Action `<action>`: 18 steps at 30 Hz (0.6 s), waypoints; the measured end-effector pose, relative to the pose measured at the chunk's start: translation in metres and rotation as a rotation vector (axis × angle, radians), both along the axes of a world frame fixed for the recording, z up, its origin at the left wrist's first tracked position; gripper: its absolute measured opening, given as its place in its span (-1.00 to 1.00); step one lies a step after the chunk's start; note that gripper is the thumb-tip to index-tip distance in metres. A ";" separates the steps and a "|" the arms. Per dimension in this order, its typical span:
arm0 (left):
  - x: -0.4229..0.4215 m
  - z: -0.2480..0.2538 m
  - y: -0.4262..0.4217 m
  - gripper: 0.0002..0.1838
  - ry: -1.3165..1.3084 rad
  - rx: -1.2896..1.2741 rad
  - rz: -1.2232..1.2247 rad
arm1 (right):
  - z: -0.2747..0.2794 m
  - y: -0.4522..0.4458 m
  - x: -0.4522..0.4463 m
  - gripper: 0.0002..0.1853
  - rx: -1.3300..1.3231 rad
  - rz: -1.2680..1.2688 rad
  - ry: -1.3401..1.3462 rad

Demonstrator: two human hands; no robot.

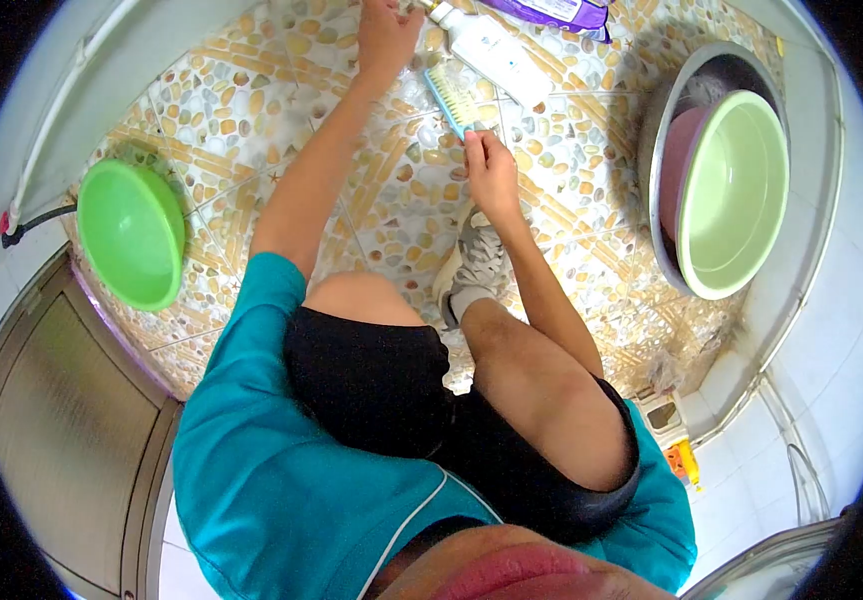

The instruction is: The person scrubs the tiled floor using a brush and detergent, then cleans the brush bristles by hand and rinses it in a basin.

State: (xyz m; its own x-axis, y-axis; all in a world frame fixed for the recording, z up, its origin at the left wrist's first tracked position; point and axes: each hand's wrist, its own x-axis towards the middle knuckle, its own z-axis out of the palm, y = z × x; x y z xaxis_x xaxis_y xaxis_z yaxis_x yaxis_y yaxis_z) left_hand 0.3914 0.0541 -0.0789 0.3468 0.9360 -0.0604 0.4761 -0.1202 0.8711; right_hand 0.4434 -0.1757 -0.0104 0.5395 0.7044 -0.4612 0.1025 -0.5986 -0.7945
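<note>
My right hand (492, 178) is closed around the near end of a blue scrub brush (448, 103). The brush's pale bristles face up, just above or on the pebble-patterned floor. At the top edge of the view is my left hand (387, 42), its fingertips partly cut off by the frame. Its thumb points toward the neck of a white plastic bottle (499, 55), which lies tilted on the floor with its cap end near that hand. Whether the fingers touch the cap, I cannot tell. A wet, foamy-looking patch shows beside the brush head.
A purple package (561, 13) lies beyond the bottle. To the right, a pale green basin (737, 195) leans with a pink one inside a large metal basin (659, 115). A bright green basin (131, 235) is at left, near a door (71, 430). Pipes run along the walls.
</note>
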 end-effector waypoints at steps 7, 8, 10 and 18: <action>0.015 -0.012 0.007 -0.69 -0.008 -0.037 0.008 | -0.002 -0.004 0.003 -0.67 -0.024 0.035 -0.052; 0.018 -0.015 0.010 -0.70 -0.011 -0.045 0.007 | -0.002 -0.004 0.005 -0.67 -0.024 0.033 -0.057; 0.021 -0.018 0.013 -0.71 -0.015 -0.069 0.006 | -0.004 -0.007 0.009 -0.68 0.007 0.043 -0.099; -0.063 0.032 -0.016 -0.73 -0.143 -0.178 0.177 | -0.007 -0.001 -0.010 -0.73 0.080 0.023 -0.027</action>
